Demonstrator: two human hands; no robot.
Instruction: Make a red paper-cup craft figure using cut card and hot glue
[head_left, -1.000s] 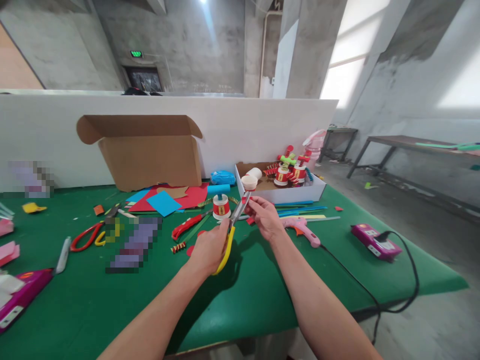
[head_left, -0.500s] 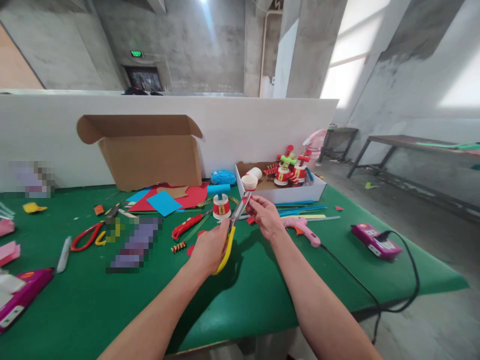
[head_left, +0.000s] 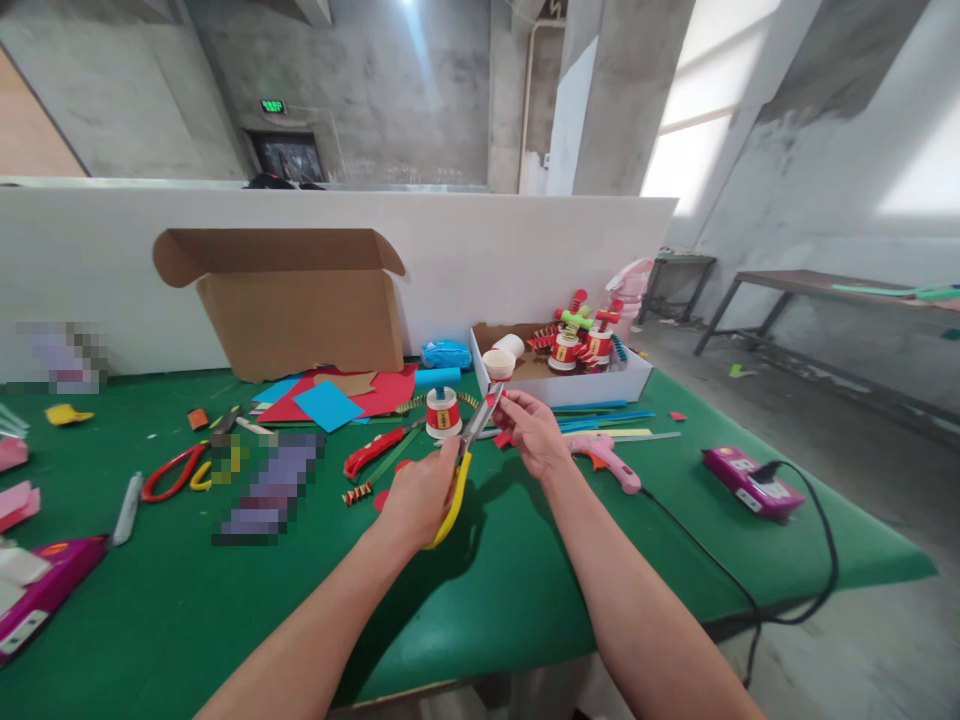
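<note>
My left hand (head_left: 420, 495) is closed round the yellow handles of a pair of scissors (head_left: 466, 452), whose blades point up and to the right. My right hand (head_left: 534, 432) pinches a small red paper piece (head_left: 493, 399) at the blade tips. Both hands hover above the green table (head_left: 525, 590). Just behind the blades stands a small red and white paper cup figure (head_left: 443, 412). A red scrap (head_left: 501, 440) lies under my right hand.
An open cardboard box (head_left: 300, 300) stands at the back. A white tray (head_left: 634, 385) holds several cup figures. A pink glue gun (head_left: 604, 458) lies right of my hands, and a magenta device (head_left: 742, 482) with a black cable. Red cutters (head_left: 375, 452), red scissors (head_left: 171, 472), coloured paper sheets (head_left: 326, 405) lie left.
The hands have barely shifted. The scissor blades stay at the red paper piece, which my right hand has turned slightly.
</note>
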